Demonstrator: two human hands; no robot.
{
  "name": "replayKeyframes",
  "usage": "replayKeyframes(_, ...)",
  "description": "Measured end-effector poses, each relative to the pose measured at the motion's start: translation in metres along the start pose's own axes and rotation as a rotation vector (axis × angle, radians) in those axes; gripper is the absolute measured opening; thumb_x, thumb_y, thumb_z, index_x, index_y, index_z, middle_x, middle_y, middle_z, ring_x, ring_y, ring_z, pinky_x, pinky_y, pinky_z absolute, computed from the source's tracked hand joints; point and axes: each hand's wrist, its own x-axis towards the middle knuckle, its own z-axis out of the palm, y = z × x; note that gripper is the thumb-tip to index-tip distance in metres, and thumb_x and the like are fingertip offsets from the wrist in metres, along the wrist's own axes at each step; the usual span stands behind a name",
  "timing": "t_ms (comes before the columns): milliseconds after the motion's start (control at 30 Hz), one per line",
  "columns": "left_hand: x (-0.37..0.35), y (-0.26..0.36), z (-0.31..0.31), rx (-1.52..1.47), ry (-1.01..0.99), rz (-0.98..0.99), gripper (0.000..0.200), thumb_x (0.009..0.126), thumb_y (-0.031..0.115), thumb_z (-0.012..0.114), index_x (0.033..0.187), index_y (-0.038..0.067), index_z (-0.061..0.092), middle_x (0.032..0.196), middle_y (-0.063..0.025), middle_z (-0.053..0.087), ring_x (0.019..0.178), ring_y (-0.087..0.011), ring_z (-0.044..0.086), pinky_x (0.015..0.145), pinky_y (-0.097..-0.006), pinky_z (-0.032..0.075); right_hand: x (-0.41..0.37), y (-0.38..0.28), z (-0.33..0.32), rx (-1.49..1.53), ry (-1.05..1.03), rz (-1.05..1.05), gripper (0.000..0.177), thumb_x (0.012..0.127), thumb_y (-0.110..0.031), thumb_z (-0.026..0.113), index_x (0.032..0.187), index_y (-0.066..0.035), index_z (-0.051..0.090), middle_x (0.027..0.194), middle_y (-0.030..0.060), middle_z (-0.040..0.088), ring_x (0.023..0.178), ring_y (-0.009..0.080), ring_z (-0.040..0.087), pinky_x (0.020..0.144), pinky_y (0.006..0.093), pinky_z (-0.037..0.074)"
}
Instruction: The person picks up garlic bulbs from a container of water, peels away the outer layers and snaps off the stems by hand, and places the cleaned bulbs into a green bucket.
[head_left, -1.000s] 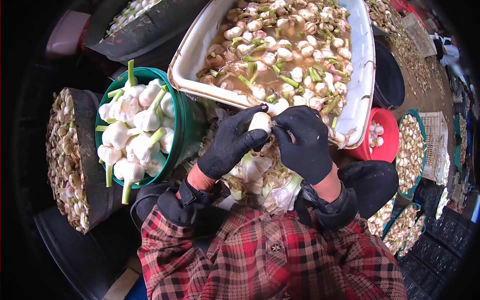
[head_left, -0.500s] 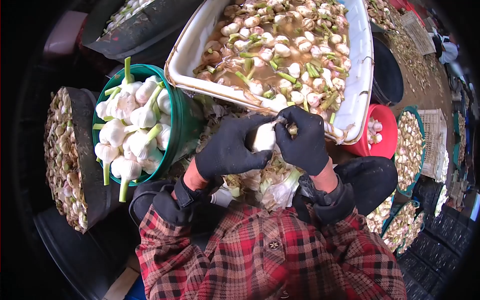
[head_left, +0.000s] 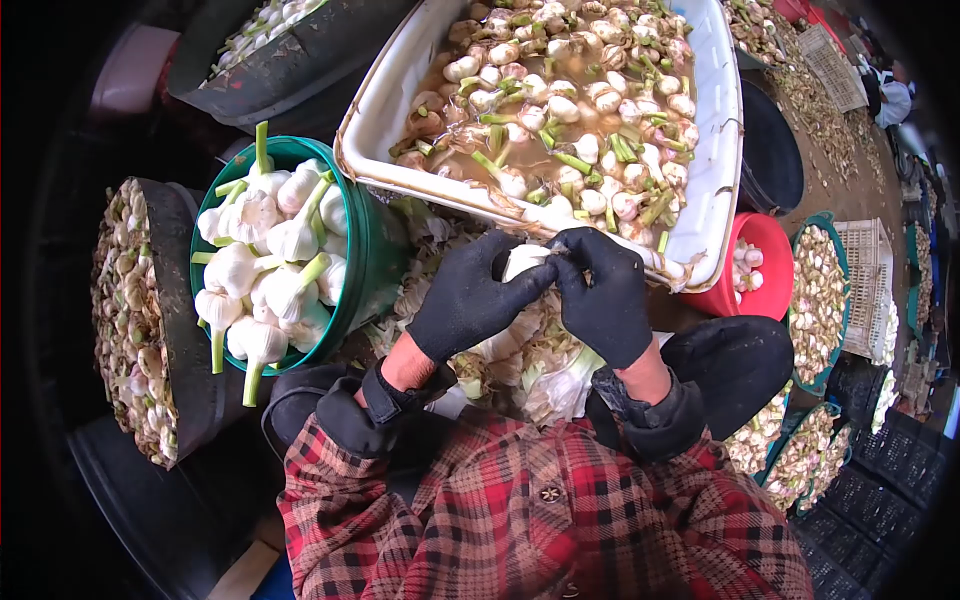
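Note:
A white garlic bulb (head_left: 525,260) shows between my two black-gloved hands, just in front of the near rim of a white tub (head_left: 450,188). Fingers and thumb of my left hand (head_left: 475,298) are wrapped round the bulb. My right hand (head_left: 606,295) pinches at the bulb's right side, its fingertips meeting my left thumb. Garlic bulbs (head_left: 563,108) with cut green stems float in the tub's brown water. Below my hands lies a heap of peeled-off husks (head_left: 545,375). Clean white bulbs (head_left: 292,240) fill a green bucket (head_left: 372,262) on the left.
A red bucket (head_left: 772,262) with a few bulbs stands right of the tub, beside a black basin (head_left: 770,150). Farther right are baskets of garlic (head_left: 818,290) and a pale crate (head_left: 865,285). Dark containers of garlic (head_left: 130,330) stand at the left and upper left.
The bulb has turned and sits slightly higher, with less of it visible. My left hand has shifted up and right; my right hand has tilted, its fingertips closer to my left thumb.

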Motion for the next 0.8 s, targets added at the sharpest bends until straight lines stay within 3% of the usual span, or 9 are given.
replayKeyframes(100,-0.003,0.0,0.002,0.118,0.012,0.052,0.046,0.079,0.023,0.073,0.114,-0.003,0.059,0.088,-0.0104,0.064,0.075,-0.0122,0.058,0.067,-0.0294,0.048,0.0,0.0,-0.002,0.001,0.007,0.096,0.008,0.08,-0.004,0.063,0.086,0.0,0.062,0.073,0.016,0.063,0.064,0.0292,0.064,0.06,0.0357,0.048)
replayKeyframes(167,-0.003,-0.006,0.004,0.195,0.075,0.421,0.05,0.076,0.022,0.075,0.115,-0.003,0.058,0.09,-0.0134,0.064,0.073,-0.0171,0.06,0.066,-0.0309,0.048,0.003,0.005,-0.005,0.036,0.018,0.168,0.008,0.08,-0.005,0.063,0.085,0.001,0.063,0.069,0.0163,0.063,0.061,0.0282,0.063,0.058,0.0356,0.047)
replayKeyframes(200,-0.004,-0.006,0.002,0.253,0.067,0.466,0.054,0.073,0.02,0.076,0.118,-0.002,0.056,0.1,-0.0173,0.063,0.083,-0.023,0.064,0.073,-0.0327,0.05,0.004,0.012,-0.006,0.053,-0.014,0.198,0.008,0.08,-0.005,0.062,0.084,0.002,0.063,0.066,0.0165,0.063,0.058,0.0267,0.062,0.057,0.0351,0.047)
replayKeyframes(233,-0.005,-0.007,0.003,0.252,0.067,0.468,0.054,0.073,0.02,0.076,0.118,-0.002,0.056,0.1,-0.0173,0.063,0.083,-0.023,0.064,0.073,-0.0327,0.05,0.004,0.015,-0.008,0.07,-0.046,0.228,0.009,0.08,-0.006,0.062,0.082,0.003,0.064,0.063,0.0167,0.062,0.055,0.0252,0.061,0.056,0.0346,0.046)
replayKeyframes(300,-0.006,-0.009,0.004,0.246,0.052,0.5,0.055,0.073,0.017,0.073,0.121,-0.002,0.053,0.11,-0.0234,0.06,0.101,-0.0399,0.06,0.087,-0.0402,0.048,0.004,0.015,-0.012,0.137,-0.074,0.324,0.013,0.079,-0.008,0.063,0.082,0.005,0.065,0.063,0.0168,0.062,0.054,0.0229,0.059,0.055,0.0341,0.045)
replayKeyframes(333,-0.007,-0.008,0.003,0.247,0.052,0.501,0.055,0.073,0.017,0.073,0.121,-0.002,0.053,0.11,-0.0234,0.06,0.101,-0.0399,0.06,0.087,-0.0402,0.048,0.003,0.016,-0.014,0.14,-0.116,0.354,0.014,0.079,-0.008,0.063,0.083,0.005,0.066,0.063,0.0172,0.062,0.054,0.0224,0.058,0.055,0.0344,0.045)
replayKeyframes(400,-0.009,-0.003,0.001,0.2,-0.017,0.43,0.065,0.071,0.009,0.074,0.129,-0.003,0.047,0.119,-0.0192,0.058,0.11,-0.0263,0.06,0.094,-0.0345,0.047,0.004,0.016,-0.015,0.144,-0.152,0.381,0.015,0.079,-0.009,0.063,0.084,0.006,0.066,0.063,0.0175,0.062,0.053,0.022,0.058,0.055,0.0346,0.044)
replayKeyframes(733,-0.012,0.001,0.003,0.06,-0.128,0.43,0.067,0.073,0.003,0.067,0.134,-0.005,0.04,0.126,-0.019,0.054,0.118,-0.024,0.054,0.102,-0.0344,0.041,-0.001,0.025,-0.009,0.127,-0.193,0.393,0.018,0.082,-0.011,0.062,0.087,0.006,0.066,0.065,0.0151,0.064,0.057,0.0159,0.057,0.056,0.0343,0.044)
replayKeyframes(800,-0.012,-0.003,0.012,-0.257,0.007,0.335,0.058,0.074,0.005,0.064,0.127,-0.005,0.045,0.118,-0.021,0.058,0.113,-0.0284,0.058,0.097,-0.0365,0.044,-0.003,0.024,-0.01,0.144,-0.198,0.414,0.018,0.084,-0.011,0.062,0.088,0.006,0.067,0.068,0.0124,0.066,0.058,0.014,0.057,0.055,0.0335,0.044)
